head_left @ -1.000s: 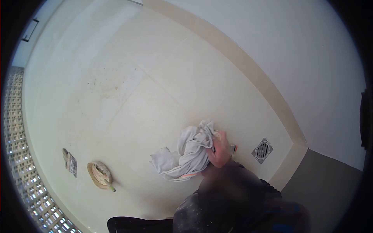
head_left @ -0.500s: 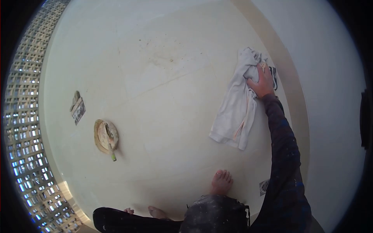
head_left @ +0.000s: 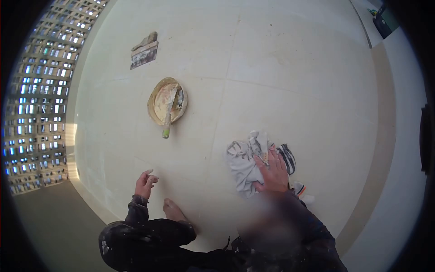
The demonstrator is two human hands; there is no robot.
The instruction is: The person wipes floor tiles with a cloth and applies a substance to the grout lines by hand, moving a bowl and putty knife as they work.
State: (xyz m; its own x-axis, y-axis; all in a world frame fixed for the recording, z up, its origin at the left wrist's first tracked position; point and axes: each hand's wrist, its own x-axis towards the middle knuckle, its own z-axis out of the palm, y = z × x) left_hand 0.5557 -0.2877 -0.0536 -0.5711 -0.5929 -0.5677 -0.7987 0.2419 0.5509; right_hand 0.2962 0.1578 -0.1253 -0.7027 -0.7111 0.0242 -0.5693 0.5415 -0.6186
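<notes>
where the right hand (head_left: 273,175) rests, cloth (head_left: 244,171) lies crosswise, striped end (head_left: 288,159) rightward.

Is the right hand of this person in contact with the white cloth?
Touching. The head view shows it: the right hand lies spread, palm down, on the crumpled white cloth, with no gap visible between them.

I'm getting soft daylight through the lattice (head_left: 47,99), brightening the skirting (head_left: 71,154). Fisheye is bending the floor (head_left: 317,109); black is rimming the corners; blur is smearing the right sleeve (head_left: 297,217).
</notes>
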